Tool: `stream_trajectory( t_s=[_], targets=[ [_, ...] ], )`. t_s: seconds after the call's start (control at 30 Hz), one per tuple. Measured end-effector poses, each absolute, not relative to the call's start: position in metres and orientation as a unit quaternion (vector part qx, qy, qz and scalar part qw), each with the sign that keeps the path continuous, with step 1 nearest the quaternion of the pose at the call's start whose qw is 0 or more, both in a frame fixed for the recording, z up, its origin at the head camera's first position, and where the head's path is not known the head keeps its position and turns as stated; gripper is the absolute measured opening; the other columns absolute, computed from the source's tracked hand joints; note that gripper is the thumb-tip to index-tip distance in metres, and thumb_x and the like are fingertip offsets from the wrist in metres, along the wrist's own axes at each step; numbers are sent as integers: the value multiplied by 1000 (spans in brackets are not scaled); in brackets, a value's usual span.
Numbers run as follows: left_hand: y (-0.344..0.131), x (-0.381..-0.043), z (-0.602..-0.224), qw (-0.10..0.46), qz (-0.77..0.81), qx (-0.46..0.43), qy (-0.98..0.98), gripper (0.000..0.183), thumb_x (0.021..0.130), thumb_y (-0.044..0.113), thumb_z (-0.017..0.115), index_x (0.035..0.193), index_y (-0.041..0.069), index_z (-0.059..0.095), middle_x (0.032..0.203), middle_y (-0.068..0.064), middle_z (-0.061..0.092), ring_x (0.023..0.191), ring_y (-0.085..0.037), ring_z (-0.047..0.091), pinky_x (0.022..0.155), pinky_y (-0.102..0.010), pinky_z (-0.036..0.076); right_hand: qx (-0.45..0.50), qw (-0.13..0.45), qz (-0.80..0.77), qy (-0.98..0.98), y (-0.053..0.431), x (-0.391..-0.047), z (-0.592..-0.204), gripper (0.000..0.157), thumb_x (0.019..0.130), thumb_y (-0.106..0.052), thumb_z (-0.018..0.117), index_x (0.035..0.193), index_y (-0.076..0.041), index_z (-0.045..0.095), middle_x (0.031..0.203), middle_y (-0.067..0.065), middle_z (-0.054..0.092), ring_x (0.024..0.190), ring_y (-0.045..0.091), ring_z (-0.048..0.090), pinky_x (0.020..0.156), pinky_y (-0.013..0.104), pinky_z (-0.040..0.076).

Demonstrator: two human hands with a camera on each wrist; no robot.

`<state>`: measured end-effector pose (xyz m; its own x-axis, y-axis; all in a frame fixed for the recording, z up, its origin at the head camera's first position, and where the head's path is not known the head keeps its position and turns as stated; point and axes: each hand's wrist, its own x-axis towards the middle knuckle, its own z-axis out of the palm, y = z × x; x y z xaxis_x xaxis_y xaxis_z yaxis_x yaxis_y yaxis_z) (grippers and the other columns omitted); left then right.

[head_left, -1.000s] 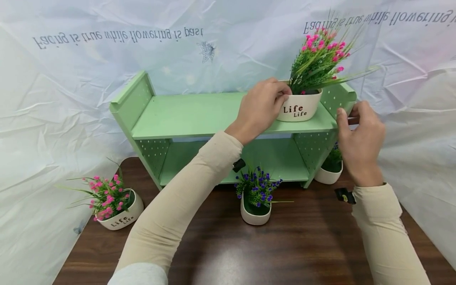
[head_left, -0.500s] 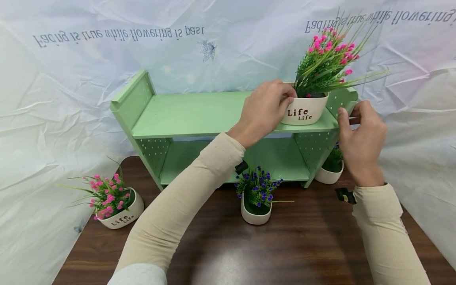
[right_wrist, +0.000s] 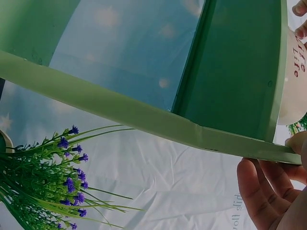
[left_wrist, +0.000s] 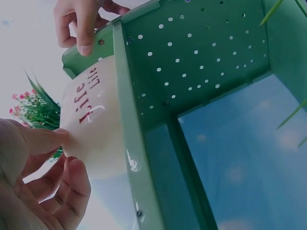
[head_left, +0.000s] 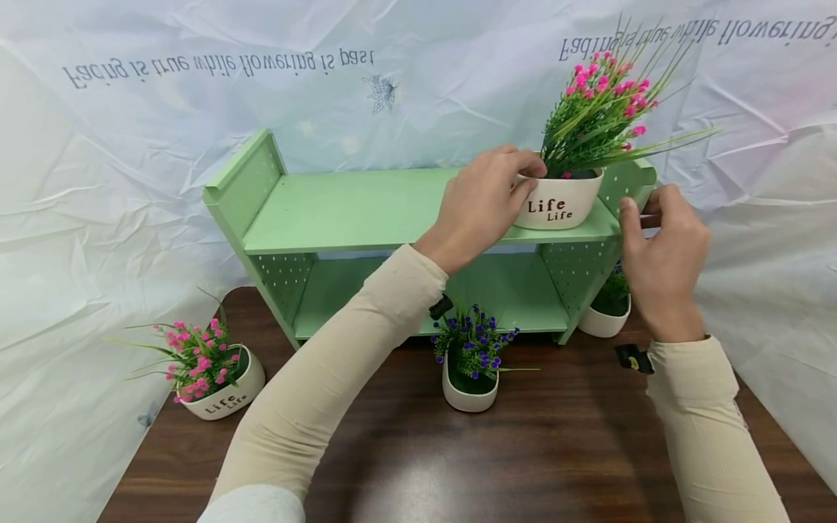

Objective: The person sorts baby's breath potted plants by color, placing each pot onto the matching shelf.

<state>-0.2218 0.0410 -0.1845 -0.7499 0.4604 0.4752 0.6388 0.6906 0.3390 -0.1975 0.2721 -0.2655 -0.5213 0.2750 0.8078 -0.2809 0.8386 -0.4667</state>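
"Grips first?"
"Right hand (head_left: 667, 254) clasps the shelf (head_left: 245, 178) by its right end; left hand (head_left: 480, 196) pinches the pot (head_left: 564, 202) at its left side."
"Where's the pot?"
"Upright on the upper board (head_left: 333, 203), near its front right corner. It has slid slightly right and forward this past second."
"Meaning?"
"Its placing looks nearly settled, I'd judge."

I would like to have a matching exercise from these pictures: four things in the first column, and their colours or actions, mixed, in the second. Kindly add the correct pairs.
Column one:
1. left hand
2. right hand
3. shelf
4. table

Column two:
A. brown
B. gripping the side edge of the shelf
C. green
D. holding a white pot marked "Life"

Correct pairs: 1-D, 2-B, 3-C, 4-A
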Motion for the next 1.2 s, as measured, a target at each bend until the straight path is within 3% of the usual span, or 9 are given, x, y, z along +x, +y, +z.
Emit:
stream_trajectory(
  t_s=[0.17,0.4,0.53,0.67,0.9,1.03,1.2],
  targets=[
    [26,-208,-184,213,-231,-324,-892,25,103,34,55,123,26,67,121,9,62,98,-7,58,67,-22,47,2,488,282,-826,272,-198,-267,36,99,-31,59,97,5,61,93,21,68,87,36,68,72,25,36],
    [-9,-179,-192,253,-217,-379,-863,21,102,37,57,112,25,70,100,10,65,90,-5,57,68,-23,46,4,491,289,-822,274,-197,-267,36,99,-30,59,98,5,61,93,21,68,87,36,68,70,9,30],
    [-33,-167,-209,241,-232,-393,-856,18,101,34,60,109,22,72,96,11,67,86,-2,59,71,-23,48,4,492,288,-822,275,-197,-267,37,99,-32,58,97,5,61,93,21,67,88,36,68,70,9,30],
    [-57,-154,-233,221,-260,-397,-852,18,100,32,61,107,20,73,97,11,68,87,0,59,75,-22,49,3,492,287,-822,275,-197,-267,38,99,-32,58,97,5,61,93,21,67,88,35,68,70,9,29],
    [-76,-116,-286,205,-331,-411,-824,14,96,25,67,101,15,76,91,9,70,68,4,54,57,-10,45,9,493,286,-822,274,-197,-267,38,100,-32,57,97,6,60,92,22,66,89,37,67,70,15,33],
    [-71,-95,-320,233,-303,-395,-835,16,94,28,70,104,17,76,93,10,69,74,1,56,62,-12,47,15,490,282,-824,273,-199,-267,37,100,-32,57,96,5,60,92,22,66,89,37,67,72,19,34],
    [-56,-82,-359,201,-235,-357,-882,24,95,36,68,113,21,74,105,10,70,87,-5,62,63,-22,54,8,490,287,-823,274,-199,-268,37,100,-32,57,96,5,60,93,22,66,88,36,68,69,9,30]
  ],
)
